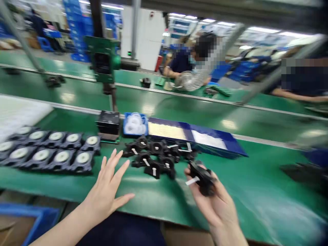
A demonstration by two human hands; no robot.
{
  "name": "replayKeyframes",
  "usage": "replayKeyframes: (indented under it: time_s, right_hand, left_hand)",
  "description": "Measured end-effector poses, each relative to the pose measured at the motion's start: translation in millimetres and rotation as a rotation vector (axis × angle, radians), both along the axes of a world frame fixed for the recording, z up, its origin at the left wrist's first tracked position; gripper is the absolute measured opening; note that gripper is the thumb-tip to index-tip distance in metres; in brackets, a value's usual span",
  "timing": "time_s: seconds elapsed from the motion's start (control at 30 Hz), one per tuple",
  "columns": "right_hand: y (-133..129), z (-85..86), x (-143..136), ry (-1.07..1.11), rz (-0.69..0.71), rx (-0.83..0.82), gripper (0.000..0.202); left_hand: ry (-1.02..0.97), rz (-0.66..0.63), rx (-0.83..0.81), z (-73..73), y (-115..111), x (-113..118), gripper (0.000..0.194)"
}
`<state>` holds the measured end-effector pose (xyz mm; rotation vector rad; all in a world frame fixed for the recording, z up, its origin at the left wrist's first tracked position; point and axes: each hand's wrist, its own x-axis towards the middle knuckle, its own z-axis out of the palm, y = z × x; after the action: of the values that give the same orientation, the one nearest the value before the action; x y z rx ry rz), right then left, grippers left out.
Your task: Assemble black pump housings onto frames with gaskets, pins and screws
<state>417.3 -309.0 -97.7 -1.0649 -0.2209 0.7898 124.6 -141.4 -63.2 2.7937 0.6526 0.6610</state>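
Observation:
My right hand (217, 201) is closed around a black plastic part (202, 177) with a small white strip sticking out of it, held above the green bench. Fingers spread, my left hand (110, 184) hovers over the bench with nothing in it. Just beyond lies a loose cluster of similar black parts (156, 148), several with white strips. To the left of that hand stand two rows of black housings (61, 158) with pale round discs on top.
Behind the cluster sit a blue bin (124, 126) of white rings and two dark blue trays (233, 145) with pale sheets. A black block (109, 123) stands under a green-and-black fixture (102, 61). Across the line, a co-worker (179, 65) sits at another bench. Lower left is a blue crate (38, 213).

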Motion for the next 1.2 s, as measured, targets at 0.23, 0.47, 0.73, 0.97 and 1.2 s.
replayKeyframes:
  time_s: [0.23,0.47,0.73,0.97,1.2]
  right_hand:
    - [42,-3.9,-75,-0.105,0.653,-0.106,0.026]
    - [72,-2.1,-84,-0.287,0.623,-0.231,0.03]
    - [37,4.5,-39,-0.271,0.435,-0.264,0.035]
    - [48,9.8,-45,-0.144,0.376,-0.085,0.025]
    - [18,29.3,-12,-0.14,0.41,0.025,0.029]
  left_hand:
    - [0.12,0.39,0.097,17.5,46,-100,0.097]
    - [0.243,0.224,0.062,11.1,69,-107,0.069]
    - [0.17,0.19,0.073,-0.8,60,-100,0.059]
    - [0.098,-0.013,-0.231,-20.3,42,-55,0.065]
    - [-0.083,-0.106,-0.309,-46.9,43,1,0.057]
